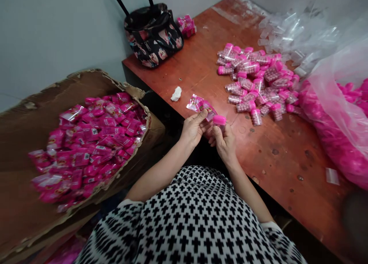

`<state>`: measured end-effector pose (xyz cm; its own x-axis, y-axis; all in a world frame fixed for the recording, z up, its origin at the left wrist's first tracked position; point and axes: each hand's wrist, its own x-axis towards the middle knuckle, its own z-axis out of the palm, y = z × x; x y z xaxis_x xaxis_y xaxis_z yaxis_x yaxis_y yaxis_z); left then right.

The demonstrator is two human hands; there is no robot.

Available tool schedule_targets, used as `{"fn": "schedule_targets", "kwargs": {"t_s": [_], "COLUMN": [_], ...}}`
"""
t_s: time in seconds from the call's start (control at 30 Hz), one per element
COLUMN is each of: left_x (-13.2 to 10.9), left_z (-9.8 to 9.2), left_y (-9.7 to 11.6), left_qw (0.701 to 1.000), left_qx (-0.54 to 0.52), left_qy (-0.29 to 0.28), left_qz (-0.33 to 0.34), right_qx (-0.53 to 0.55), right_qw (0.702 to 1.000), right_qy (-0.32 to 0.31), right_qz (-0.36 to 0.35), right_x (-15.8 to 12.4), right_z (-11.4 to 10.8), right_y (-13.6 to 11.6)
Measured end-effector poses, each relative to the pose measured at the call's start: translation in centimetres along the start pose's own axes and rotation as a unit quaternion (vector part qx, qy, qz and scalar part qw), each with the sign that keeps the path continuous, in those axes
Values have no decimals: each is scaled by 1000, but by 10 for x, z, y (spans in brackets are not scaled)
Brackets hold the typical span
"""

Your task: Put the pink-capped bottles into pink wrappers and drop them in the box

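My left hand (192,130) pinches a small pink printed plastic wrapper (209,108) between thumb and fingers at the table's near edge. Beside it, my right hand (225,142) is closed around a small clear bottle with a pink cap (219,120), its cap pointing up and away from me. Fingers cover most of the bottle, so its contents are hidden. Just past my left hand, another pink wrapper (194,103) lies on the tabletop. A heap of pink-capped bottles filled with small pink balls (258,80) sits beyond my right hand.
At my left stands an open cardboard box (145,122) holding many pink wrapped packs (94,137). On the red-brown table (276,179) are a floral handbag (155,38), a white crumpled scrap (176,94), clear empty tubes (287,30), a bag of pink caps (330,130) and one loose tube (332,176).
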<state>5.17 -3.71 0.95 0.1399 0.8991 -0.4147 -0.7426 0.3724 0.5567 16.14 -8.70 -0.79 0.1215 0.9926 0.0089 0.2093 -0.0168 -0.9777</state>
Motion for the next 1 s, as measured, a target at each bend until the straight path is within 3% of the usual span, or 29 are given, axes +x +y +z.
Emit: {"fn": "schedule_targets", "kwargs": {"t_s": [0.27, 0.47, 0.6, 0.77, 1.0], "left_x": [-1, -4, -4, -1, 0], "left_z": [3, 4, 5, 2, -1], "left_y": [-2, 2, 4, 4, 3], "left_qw": [999, 998, 997, 988, 981], "left_qx": [-35, 57, 71, 123, 157], "left_qy": [13, -20, -35, -95, -110], "left_qz": [-21, -12, 11, 17, 14], "right_qx": [12, 26, 40, 59, 20], "right_qw": [1000, 998, 999, 997, 1000], "right_qy": [-15, -58, -11, -52, -16], "right_qz": [20, 26, 31, 19, 5], "right_x": [0, -1, 2, 5, 4], "right_z": [3, 6, 8, 8, 10], "right_y": [-3, -1, 1, 5, 12]}}
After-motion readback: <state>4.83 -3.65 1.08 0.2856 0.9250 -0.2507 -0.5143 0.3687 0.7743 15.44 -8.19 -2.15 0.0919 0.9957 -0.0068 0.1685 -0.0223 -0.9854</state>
